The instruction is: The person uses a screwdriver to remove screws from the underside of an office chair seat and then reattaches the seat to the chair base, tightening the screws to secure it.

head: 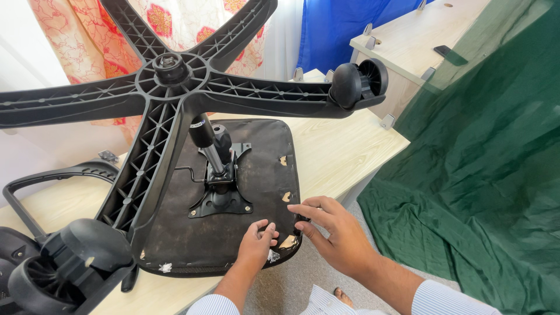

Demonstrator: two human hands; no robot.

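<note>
An office chair lies upside down on a light wooden table (344,154). Its black seat underside (262,169) faces up, with torn spots along the near right edge. My left hand (256,244) rests on that near edge, fingers curled against the fabric. My right hand (332,227) touches the seat's right corner, fingers spread and pinching the rim. A metal tilt plate (221,198) is bolted at the seat's middle, and a gas cylinder (205,140) rises from it to the black five-star base (175,81).
Castor wheels sit at the base's ends, one at upper right (359,81), one at lower left (64,262). A black armrest (52,178) lies at left. Green cloth (484,175) drapes at right. A second wooden panel (414,35) stands behind, near blue and patterned curtains.
</note>
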